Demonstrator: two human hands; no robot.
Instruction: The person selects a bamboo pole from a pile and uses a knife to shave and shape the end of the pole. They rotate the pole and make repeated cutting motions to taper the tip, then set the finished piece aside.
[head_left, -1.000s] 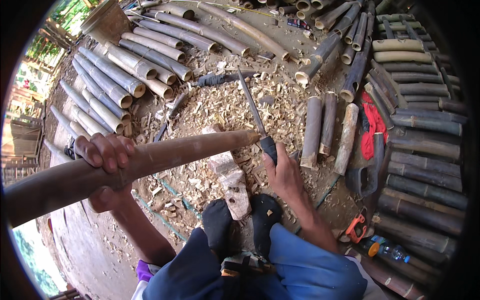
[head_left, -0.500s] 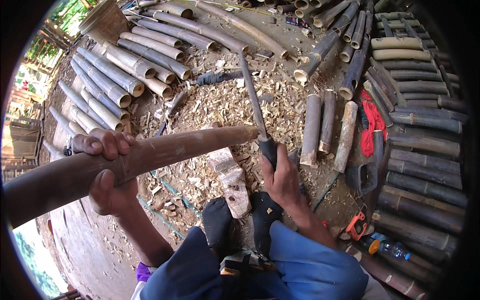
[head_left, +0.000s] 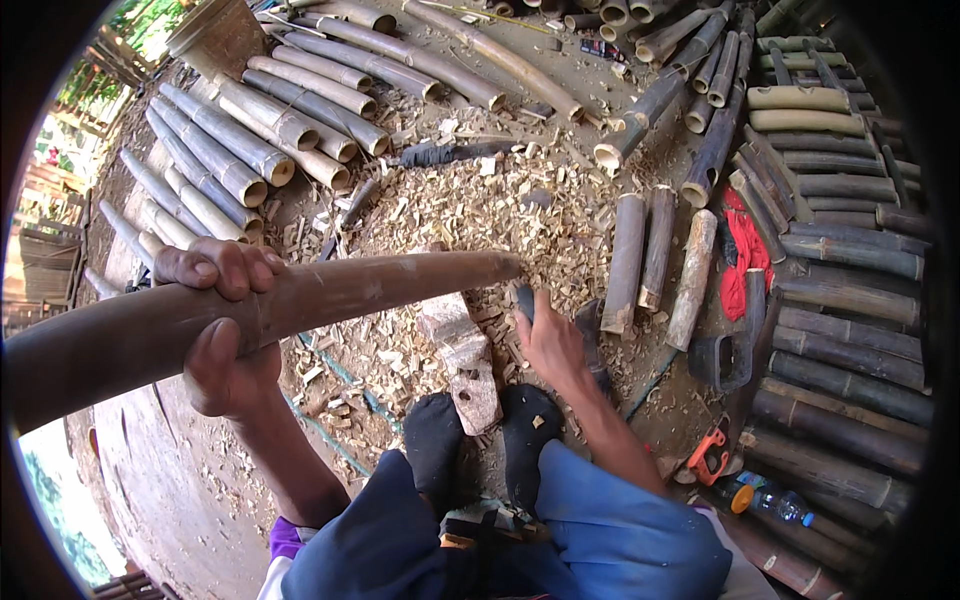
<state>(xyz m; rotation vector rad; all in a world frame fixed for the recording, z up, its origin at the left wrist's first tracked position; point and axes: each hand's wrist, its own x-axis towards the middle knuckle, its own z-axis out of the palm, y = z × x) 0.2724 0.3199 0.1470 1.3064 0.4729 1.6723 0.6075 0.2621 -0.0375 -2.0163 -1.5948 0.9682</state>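
A long, dark brown bamboo pole [head_left: 370, 290] slants in from the left edge, its narrower end near the middle of the view. My left hand [head_left: 233, 375] is wrapped round it, thumb below and fingers on top. Beside that narrow end, my right hand [head_left: 555, 345] is closed round the dark handle [head_left: 525, 299] of a long-bladed knife. The blade itself does not show now. Under the pole's end lies a pale, rough-cut wooden block [head_left: 455, 335] with a hole in it, reaching between my feet in black socks [head_left: 434, 440].
Wood chips [head_left: 430, 215] cover the ground ahead. Cut bamboo lengths [head_left: 215, 155] lie in rows at the left, with a bucket [head_left: 215, 40] behind. More bamboo [head_left: 850, 335] is stacked at the right, near a red cloth [head_left: 738, 260], an orange-handled tool [head_left: 708, 455] and a plastic bottle [head_left: 785, 502].
The knife blade, raised upright beyond the pole's end before, has dropped out of sight as my right hand turned. The pole stays in my left hand, nearly unmoved.
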